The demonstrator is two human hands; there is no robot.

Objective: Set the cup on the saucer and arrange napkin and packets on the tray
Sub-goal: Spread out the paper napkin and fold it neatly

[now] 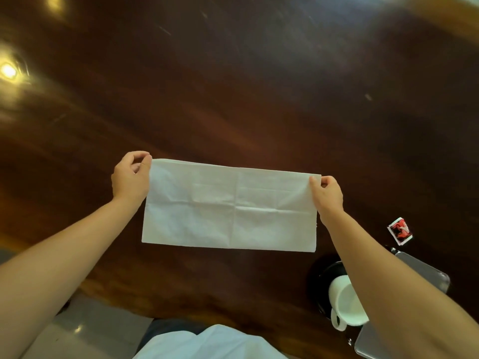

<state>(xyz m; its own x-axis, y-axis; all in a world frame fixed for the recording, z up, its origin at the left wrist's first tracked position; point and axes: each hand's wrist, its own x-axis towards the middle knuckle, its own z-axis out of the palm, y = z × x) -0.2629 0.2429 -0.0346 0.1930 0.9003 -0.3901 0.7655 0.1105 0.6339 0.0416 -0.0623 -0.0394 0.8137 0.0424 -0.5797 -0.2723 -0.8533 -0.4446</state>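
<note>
A white paper napkin (230, 206) is spread wide above the dark wooden table, creased into panels. My left hand (131, 177) pinches its upper left corner and my right hand (327, 194) pinches its upper right corner. At the lower right a white cup (344, 303) stands on a black saucer (325, 278), partly hidden by my right forearm. Both rest on a grey metal tray (427, 273) of which only parts show. A red and white packet (400, 231) lies on the table just beyond the tray.
The glossy wooden table (233, 86) stretches far ahead with lamp reflections at the left. Its near edge runs along the bottom, with a light floor at the lower left and my white clothing at the bottom centre.
</note>
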